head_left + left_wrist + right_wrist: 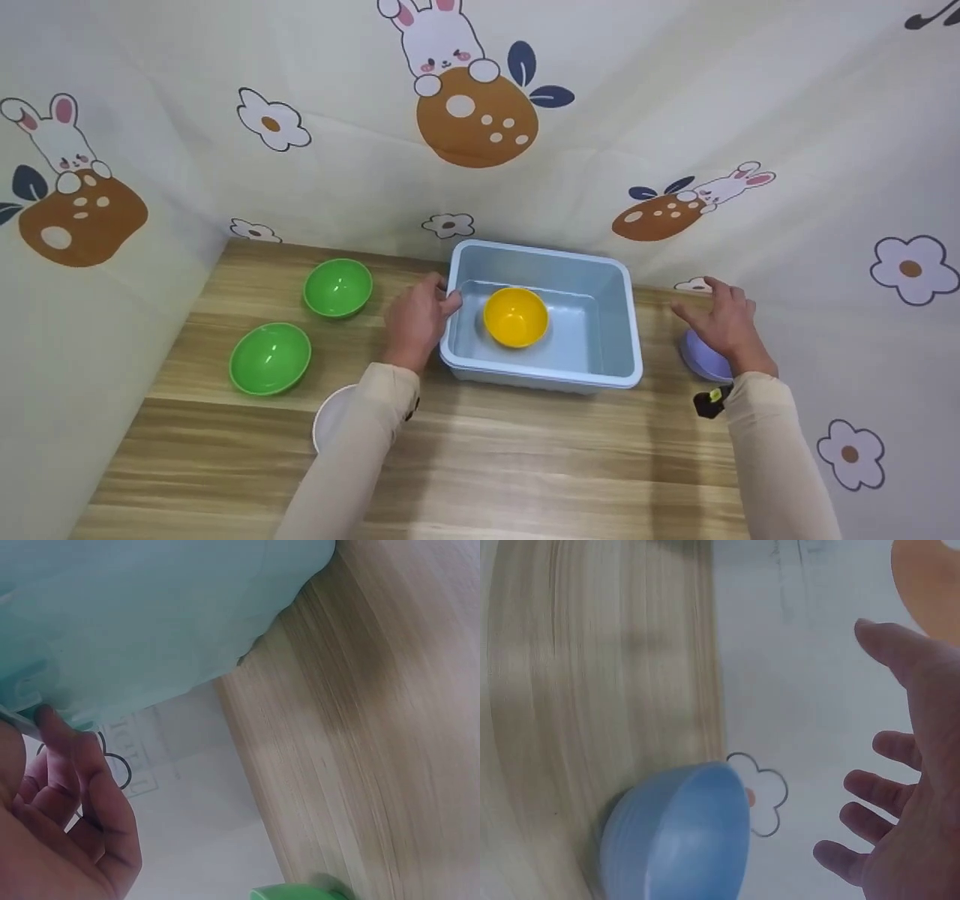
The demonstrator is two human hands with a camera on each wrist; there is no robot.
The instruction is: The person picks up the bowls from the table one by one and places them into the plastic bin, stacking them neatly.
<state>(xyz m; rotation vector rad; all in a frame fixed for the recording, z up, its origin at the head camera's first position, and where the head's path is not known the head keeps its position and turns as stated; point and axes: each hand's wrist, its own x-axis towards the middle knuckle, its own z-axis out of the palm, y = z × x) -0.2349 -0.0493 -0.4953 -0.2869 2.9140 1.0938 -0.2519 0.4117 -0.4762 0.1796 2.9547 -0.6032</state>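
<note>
A light blue plastic basin [541, 376] stands on the wooden table, with a yellow bowl [516, 318] inside it towards the left. My left hand [418, 321] pinches the basin's left rim, thumb over the inner side and fingers outside; the left wrist view shows the fingers [105, 795] bent below the rim. To the right of the basin and apart from it, my right hand [721, 322] hovers with spread fingers and holds nothing. Under that hand sits a purple-blue bowl [703, 358], partly hidden by it in the head view; the right wrist view shows the bowl [682, 840] upright and untouched.
Two green bowls [338, 288] stand on the left of the table. A white bowl [330, 420] is half covered by my left forearm. A printed curtain [570, 202] hangs behind the table and along both sides.
</note>
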